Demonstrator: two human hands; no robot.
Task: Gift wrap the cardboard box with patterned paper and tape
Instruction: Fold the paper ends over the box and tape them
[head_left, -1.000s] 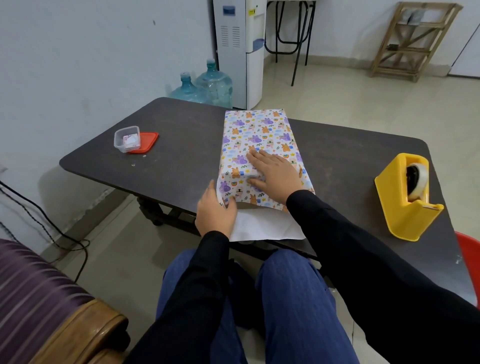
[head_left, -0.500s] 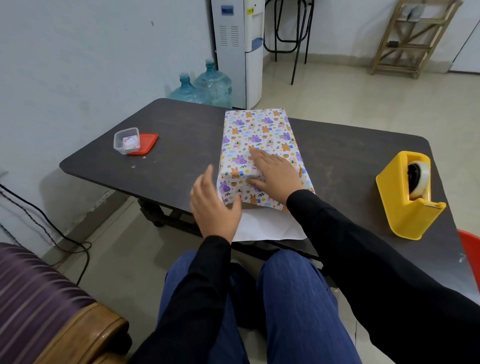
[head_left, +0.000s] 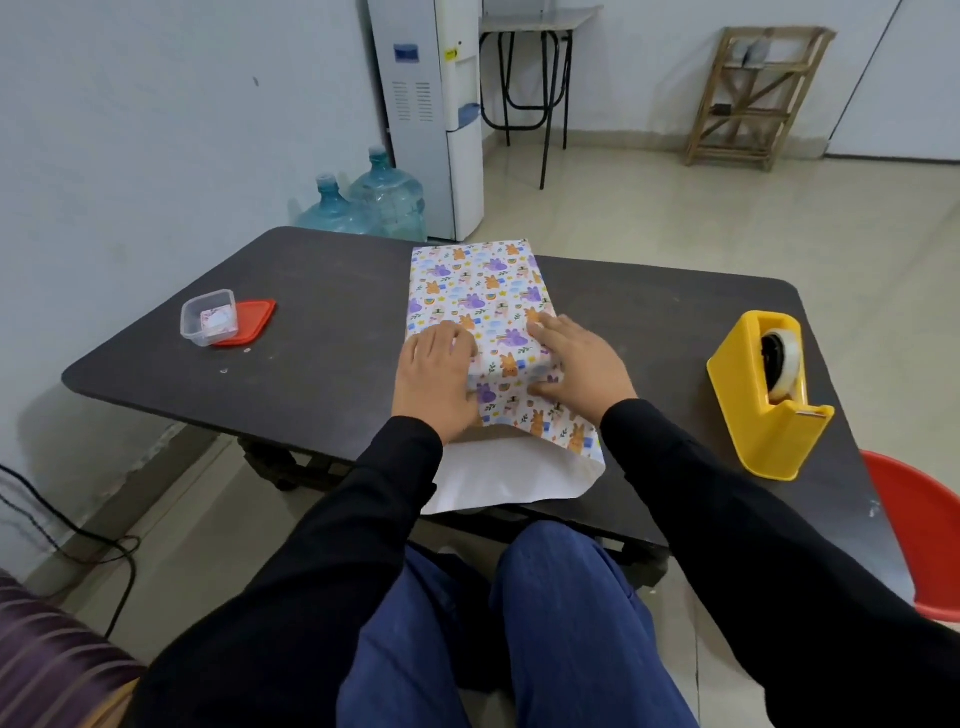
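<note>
As both hands pressed on its near end, the wrapped cardboard box (head_left: 475, 291) lay lengthwise on the middle of the dark table (head_left: 322, 332).

Item 1: patterned paper (head_left: 563, 431), printed with purple and orange animals. It covered every visible face of the box. Its near end was unsealed, and loose paper ran past the box and over the table's near edge, white underside showing.

Item 2: left hand (head_left: 434, 379). Its fingers were relaxed and laid over the box's near left corner, pressing the paper and pinching nothing.

Item 3: right hand (head_left: 582, 371). Its fingers lay straight on the top at the near right corner, with the thumb set against the near end face. It pressed rather than gripped.

Item 4: yellow tape dispenser (head_left: 769, 400), roll loaded. It stood on the table well to the right of the box.

Item 5: clear plastic container (head_left: 210, 318). It sat partly on its red lid (head_left: 252, 325), on the table well to the left of the box.

Off the table were two blue water bottles (head_left: 371, 205) beside a white water dispenser (head_left: 431, 114), a wooden rack (head_left: 753, 93) by the far wall, and a red chair (head_left: 930, 535) at the right.
</note>
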